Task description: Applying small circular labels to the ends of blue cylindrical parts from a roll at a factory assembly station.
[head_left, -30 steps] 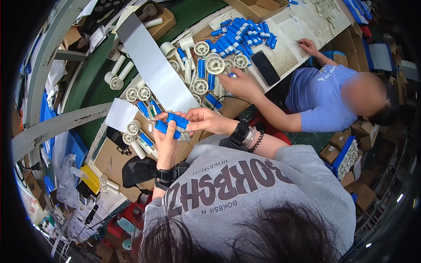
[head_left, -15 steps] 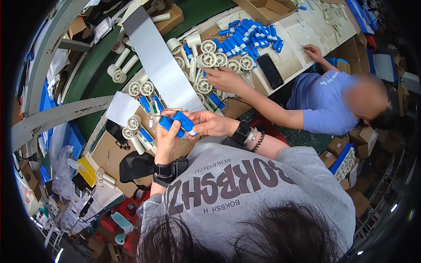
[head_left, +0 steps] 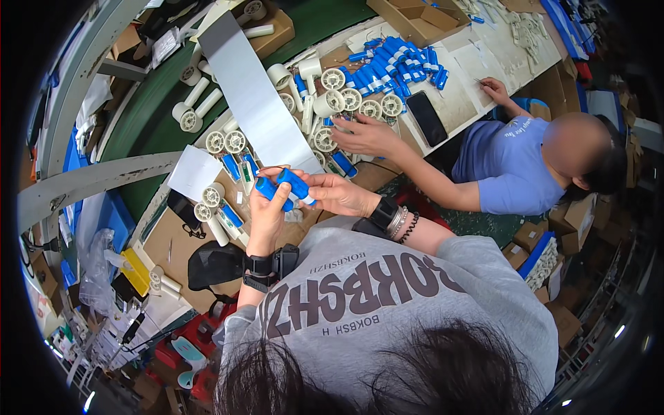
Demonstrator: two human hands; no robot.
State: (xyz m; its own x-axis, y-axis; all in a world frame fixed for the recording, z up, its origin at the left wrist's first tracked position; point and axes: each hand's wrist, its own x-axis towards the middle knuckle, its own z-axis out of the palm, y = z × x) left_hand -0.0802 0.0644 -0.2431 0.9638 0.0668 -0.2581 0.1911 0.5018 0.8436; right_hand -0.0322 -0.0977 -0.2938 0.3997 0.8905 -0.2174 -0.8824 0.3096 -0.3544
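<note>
Across the middle of the frame spreads a brown worktop [head_left: 163,241], bending with the lens, strewn with white plastic parts [head_left: 330,104]; a green belt [head_left: 146,142] curves past it on the upper left, behind a scuffed metal frame [head_left: 97,181]; a long grey panel [head_left: 257,90] slants down toward the centre, with a white sheet [head_left: 195,173] lying left of its lower end; a dark phone [head_left: 427,119] lies right of the upper centre, near a heap of blue packs [head_left: 394,63].

At the top edge stands an open cardboard box [head_left: 404,26], its contents hard to make out from where I am; left of it, a brown carton [head_left: 280,43] has white tubes [head_left: 259,31] in it; at the lower right, a blue-edged bin [head_left: 537,256] is full of small white pieces.

Near the centre, the left hand [head_left: 265,216] has its fingers closed around one blue cylinder [head_left: 265,185], thumb pressed along it; the right hand [head_left: 344,196] pinches the lower end of a second cylinder [head_left: 293,182], just beside the first; a co-worker's hand [head_left: 370,135] hovers at the white parts, fingers slightly spread.
</note>
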